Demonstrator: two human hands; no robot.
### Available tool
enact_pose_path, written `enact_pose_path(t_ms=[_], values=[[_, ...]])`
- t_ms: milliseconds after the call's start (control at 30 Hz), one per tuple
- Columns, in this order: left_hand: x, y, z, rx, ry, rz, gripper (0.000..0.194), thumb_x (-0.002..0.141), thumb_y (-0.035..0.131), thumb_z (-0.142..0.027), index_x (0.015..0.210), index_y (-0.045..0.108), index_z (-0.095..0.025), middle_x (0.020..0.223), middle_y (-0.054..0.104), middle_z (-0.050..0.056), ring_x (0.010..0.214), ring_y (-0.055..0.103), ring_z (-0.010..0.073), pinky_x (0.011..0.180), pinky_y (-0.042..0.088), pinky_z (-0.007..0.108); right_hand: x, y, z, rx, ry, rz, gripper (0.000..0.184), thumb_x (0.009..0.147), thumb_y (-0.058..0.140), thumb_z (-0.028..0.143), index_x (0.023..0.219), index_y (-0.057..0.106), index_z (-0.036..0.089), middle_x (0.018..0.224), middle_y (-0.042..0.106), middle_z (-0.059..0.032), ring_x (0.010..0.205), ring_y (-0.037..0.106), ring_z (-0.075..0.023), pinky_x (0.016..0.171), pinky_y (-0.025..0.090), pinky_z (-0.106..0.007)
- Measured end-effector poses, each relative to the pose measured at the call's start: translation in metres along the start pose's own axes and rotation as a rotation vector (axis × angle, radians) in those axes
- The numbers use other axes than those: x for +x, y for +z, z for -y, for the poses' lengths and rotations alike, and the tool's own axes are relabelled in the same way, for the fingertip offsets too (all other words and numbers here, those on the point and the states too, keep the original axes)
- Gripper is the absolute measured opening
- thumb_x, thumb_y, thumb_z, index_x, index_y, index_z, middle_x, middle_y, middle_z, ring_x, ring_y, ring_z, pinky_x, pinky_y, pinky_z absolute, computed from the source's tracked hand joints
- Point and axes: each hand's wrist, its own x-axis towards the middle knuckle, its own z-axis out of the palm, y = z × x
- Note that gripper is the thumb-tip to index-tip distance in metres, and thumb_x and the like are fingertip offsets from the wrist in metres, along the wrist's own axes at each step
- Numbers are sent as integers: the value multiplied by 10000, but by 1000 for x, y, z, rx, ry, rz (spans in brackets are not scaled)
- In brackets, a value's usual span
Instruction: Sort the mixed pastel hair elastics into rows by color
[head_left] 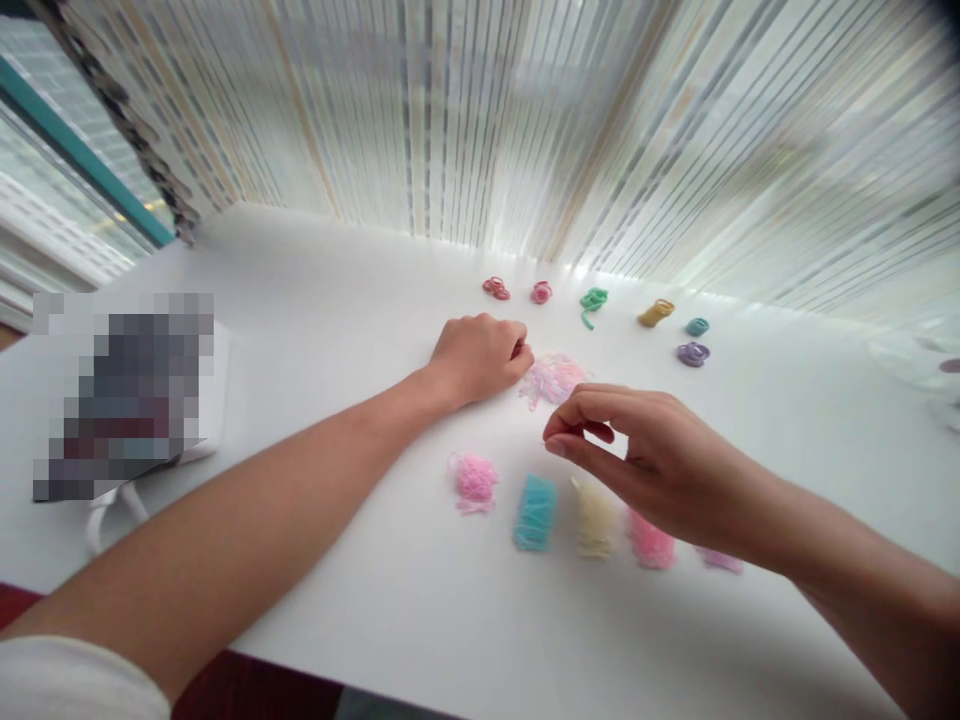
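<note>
A loose pile of thin pastel pink and lilac strands or bands [556, 378] lies mid-table. My left hand [484, 358] rests at its left edge, fingers curled closed; what they hold, if anything, is hidden. Just in front of the pile, my right hand [637, 440] hovers with thumb and forefinger pinched; whatever is between the tips is too small to name. Nearer me sit a pink bundle [475, 480], a turquoise bundle [535, 513], a cream bundle [596, 520], a coral-pink bundle [652, 542] and a lilac bundle [720, 560], the last two partly behind my right hand and forearm.
Along the back lie a red coil [496, 289], a pink coil [541, 292], a green coil [594, 300], a mustard coil [656, 313], a blue coil [697, 327] and a purple coil [693, 354]. A blurred-out device [135, 400] stands left on the white table [337, 300]. String curtains [450, 120] hang behind.
</note>
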Motion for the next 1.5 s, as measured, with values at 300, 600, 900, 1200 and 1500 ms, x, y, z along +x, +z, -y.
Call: enact_pose_path(t_ms=[300,600,900,1200,1500], values=[[-2,-5,-3,-28,2,25,358,948,461,-370,968,782,-214,923,789,121,870,737,316,746,481,417,25,22,25,21,235,50,184,934,623,238,801,744,198,722,730,-15,601,548,-150,572,414,-288],[-2,-6,-4,-47,3,40,375,958,455,-358,1024,791,-206,978,789,141,936,737,324,800,503,428,33,35,32,18,291,127,165,894,631,176,782,751,192,661,690,9,586,533,-140,563,386,-282],[-2,-6,-3,-53,3,39,360,949,465,-355,1010,788,-206,970,790,138,921,736,319,791,501,429,32,36,32,47,296,180,181,891,614,191,781,758,186,657,686,2,562,515,-136,529,377,-274],[-1,-5,-3,-45,-7,36,358,952,468,-369,987,789,-214,933,785,129,895,733,317,787,497,426,26,23,25,43,266,129,197,896,614,233,779,770,204,679,714,-6,576,544,-147,542,405,-287],[-1,-5,-2,-26,-12,22,359,950,464,-378,956,787,-222,906,786,120,856,733,311,751,486,417,30,15,14,-43,181,141,162,902,670,185,973,814,208,796,750,-17,661,601,-150,633,454,-285]])
